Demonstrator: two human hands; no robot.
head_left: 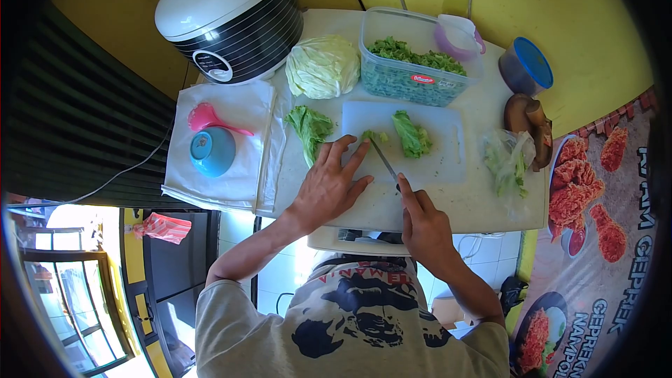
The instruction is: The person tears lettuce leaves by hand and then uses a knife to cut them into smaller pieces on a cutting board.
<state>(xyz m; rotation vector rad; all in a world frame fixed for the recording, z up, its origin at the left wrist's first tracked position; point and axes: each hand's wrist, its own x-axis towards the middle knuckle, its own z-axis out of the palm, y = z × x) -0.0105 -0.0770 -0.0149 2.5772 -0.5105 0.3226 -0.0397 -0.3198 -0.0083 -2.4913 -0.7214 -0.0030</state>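
On the white cutting board [444,168] lies a lettuce piece [411,136], right of the knife blade. My right hand [425,224] is wrapped round the handle of a knife [383,161], whose tip points up and left at small green bits [374,136]. My left hand [332,180] rests at the board's left edge with its fingers spread, the fingertips beside the small bits. Just above that hand, left of the board, is a loose lettuce leaf [309,129].
Behind the board stand a cabbage [323,67] and a clear tub [413,87] of cut greens. A rice cooker [231,21], blue bowl [212,152] and pink ladle [204,117] are left. A plastic bag [507,157] and blue-lidded container [526,65] are right.
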